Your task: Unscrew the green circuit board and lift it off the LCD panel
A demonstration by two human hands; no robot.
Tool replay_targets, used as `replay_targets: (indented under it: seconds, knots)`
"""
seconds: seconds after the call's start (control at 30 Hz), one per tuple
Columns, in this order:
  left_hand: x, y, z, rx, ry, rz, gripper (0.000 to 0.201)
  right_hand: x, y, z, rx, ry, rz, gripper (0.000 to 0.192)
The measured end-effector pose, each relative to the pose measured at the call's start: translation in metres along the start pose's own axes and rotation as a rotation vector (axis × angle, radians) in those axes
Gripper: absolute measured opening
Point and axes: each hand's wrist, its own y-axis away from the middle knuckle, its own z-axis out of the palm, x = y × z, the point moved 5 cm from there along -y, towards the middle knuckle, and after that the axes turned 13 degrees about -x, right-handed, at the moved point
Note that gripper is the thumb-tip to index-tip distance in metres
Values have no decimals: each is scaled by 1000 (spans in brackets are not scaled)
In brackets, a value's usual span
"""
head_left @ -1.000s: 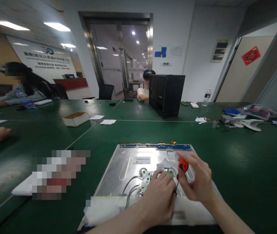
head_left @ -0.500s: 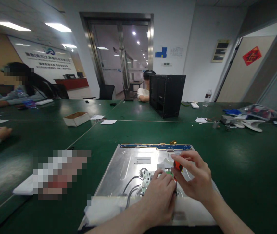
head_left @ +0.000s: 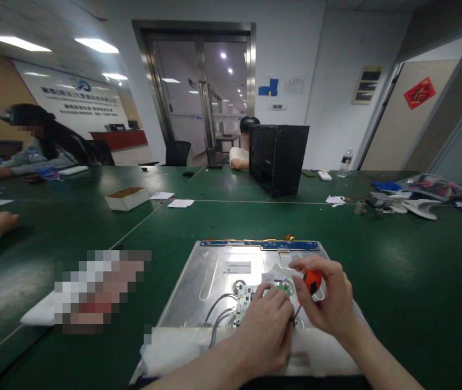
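A silver metal panel [head_left: 214, 276] lies flat on the green table in front of me, with a blue strip along its far edge. A small green and white circuit board [head_left: 245, 296] sits near its middle, with grey cables running from it. My left hand [head_left: 265, 327] rests on the board, fingers curled over its right part. My right hand [head_left: 328, 303] grips a screwdriver with an orange handle [head_left: 312, 280], its dark shaft pointing down at the panel just right of my left hand.
A black computer case [head_left: 278, 157] stands further back, a person seated behind it. An open cardboard box [head_left: 127, 197] and papers lie to the left. Other people's hands and sleeves are at the left edge. Tools, bags and a water bottle [head_left: 345, 162] lie at the right.
My right hand has turned the screwdriver; the orange handle dipped behind my fingers and now shows again, slightly further right. My left hand has stayed on the board.
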Motion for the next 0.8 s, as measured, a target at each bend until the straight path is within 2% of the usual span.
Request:
replay_targets:
  seconds: [0.13, 0.23, 0.53, 0.67, 0.8]
  knots:
    - [0, 0, 0, -2, 9, 4, 18, -1, -2, -1, -64, 14, -18, 25]
    - [1, 0, -1, 9, -3, 9, 18, -1, -2, -1, -100, 49, -28, 31]
    - [2, 0, -2, 18, -26, 18, 14, -5, -1, -4, -73, 79, -24, 44]
    - [2, 0, -2, 35, -34, 23, 8, -4, -2, -6, -67, 13, -41, 37]
    - [2, 1, -2, 27, -34, 19, 12, -1, -1, -3, -50, -1, -50, 30]
